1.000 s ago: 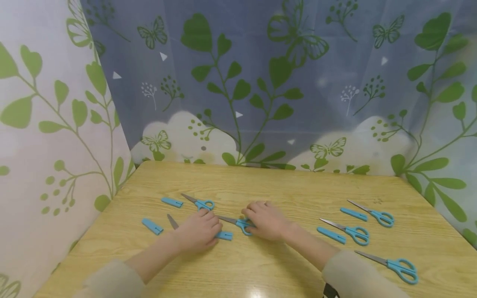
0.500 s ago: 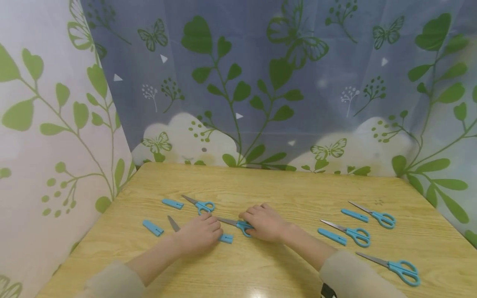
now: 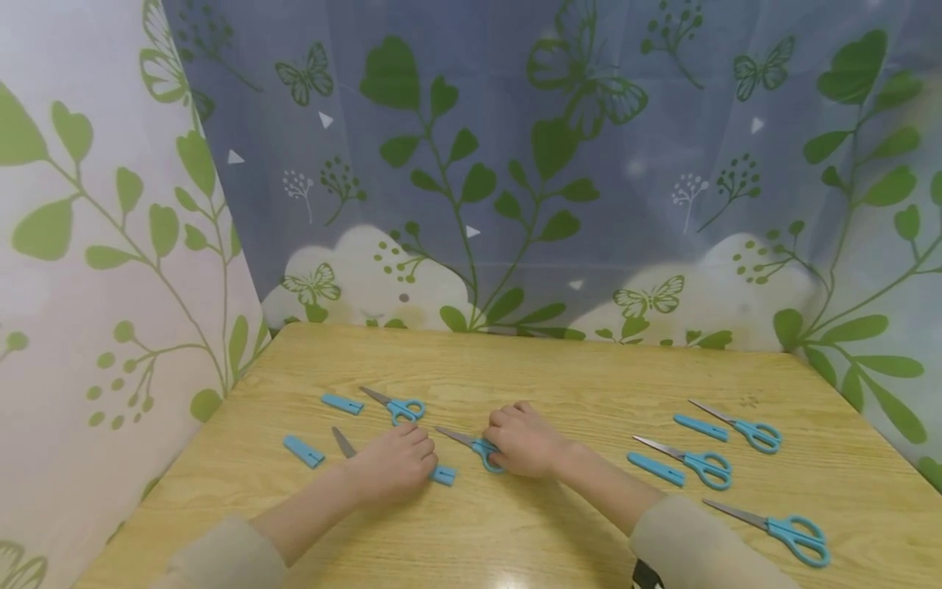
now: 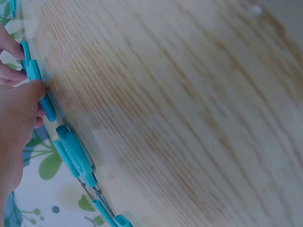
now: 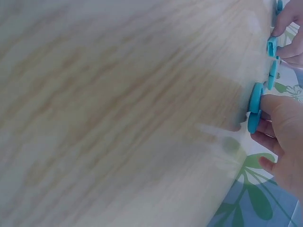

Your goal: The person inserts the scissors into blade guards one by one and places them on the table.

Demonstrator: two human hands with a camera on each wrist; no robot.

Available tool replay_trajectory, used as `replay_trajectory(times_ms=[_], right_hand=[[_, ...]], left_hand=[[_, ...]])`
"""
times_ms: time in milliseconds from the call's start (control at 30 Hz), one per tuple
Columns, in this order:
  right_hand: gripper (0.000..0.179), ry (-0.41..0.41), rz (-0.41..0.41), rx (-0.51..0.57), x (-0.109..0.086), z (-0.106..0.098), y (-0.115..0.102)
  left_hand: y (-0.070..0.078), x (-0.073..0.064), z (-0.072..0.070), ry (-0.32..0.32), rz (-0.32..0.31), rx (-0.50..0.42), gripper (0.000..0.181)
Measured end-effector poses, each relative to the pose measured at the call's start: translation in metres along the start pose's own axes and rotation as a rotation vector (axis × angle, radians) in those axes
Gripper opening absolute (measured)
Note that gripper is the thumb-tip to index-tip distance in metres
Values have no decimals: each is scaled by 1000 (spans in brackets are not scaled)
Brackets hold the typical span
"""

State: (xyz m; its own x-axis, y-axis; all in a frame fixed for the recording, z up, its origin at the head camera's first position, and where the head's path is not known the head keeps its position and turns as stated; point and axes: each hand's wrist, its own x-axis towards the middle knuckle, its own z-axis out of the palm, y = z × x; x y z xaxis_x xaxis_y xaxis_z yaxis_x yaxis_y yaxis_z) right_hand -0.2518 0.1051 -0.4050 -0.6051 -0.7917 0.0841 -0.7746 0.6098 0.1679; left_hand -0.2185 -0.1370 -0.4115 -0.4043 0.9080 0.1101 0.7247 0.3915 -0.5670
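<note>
My left hand (image 3: pixel 393 465) pinches a blue blade cover (image 3: pixel 443 475) low over the table. In the left wrist view its thumb lies along the cover (image 4: pixel 46 106). To the right, my right hand (image 3: pixel 524 442) grips the blue handle of a pair of scissors (image 3: pixel 486 452), whose blades point left toward the left hand. Cover and blades are apart. The right wrist view shows the fingers at the blue handle (image 5: pixel 254 101). Behind the left hand lie other scissors (image 3: pixel 403 409). Another pair's blade (image 3: pixel 343 442) shows beside the left wrist, its handle hidden by the hand.
Two blue covers (image 3: pixel 303 451) lie at the left on the wooden table (image 3: pixel 559 540). At the right are three scissors (image 3: pixel 798 536) and two covers (image 3: pixel 657 469). Patterned cloth (image 3: pixel 508 245) hangs behind the table and at its sides.
The gripped scissors have shifted slightly right, away from the left hand. The cover in the left hand has come slightly nearer the person. The other scissors and covers lie as before.
</note>
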Motion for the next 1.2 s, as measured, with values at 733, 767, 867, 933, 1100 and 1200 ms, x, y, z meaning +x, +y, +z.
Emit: replay_trajectory(times_ms=[733,767,867,933,1100,1200], right_hand=[[17,101,-7,-177,-10,-8,11],[16,115,-13,-171,-11,-9,12],[16,139,-21,-138,-12,-11,14],[17,145,-23,-113,-14,-13,16],[19,183,-22,-74,-19,-22,21],[18,227,-21,-68,-23,-29,24]], left_hand=[[-11,-1,-8,47,-70,-2,11],[-11,-2,-7,68,-67,1,9],[-14,-2,-5,136,-65,8,8],[-16,-2,-5,179,-70,-2,8],[-22,-1,-11,222,-104,-31,9],[-27,0,-16,230,-133,-21,9]])
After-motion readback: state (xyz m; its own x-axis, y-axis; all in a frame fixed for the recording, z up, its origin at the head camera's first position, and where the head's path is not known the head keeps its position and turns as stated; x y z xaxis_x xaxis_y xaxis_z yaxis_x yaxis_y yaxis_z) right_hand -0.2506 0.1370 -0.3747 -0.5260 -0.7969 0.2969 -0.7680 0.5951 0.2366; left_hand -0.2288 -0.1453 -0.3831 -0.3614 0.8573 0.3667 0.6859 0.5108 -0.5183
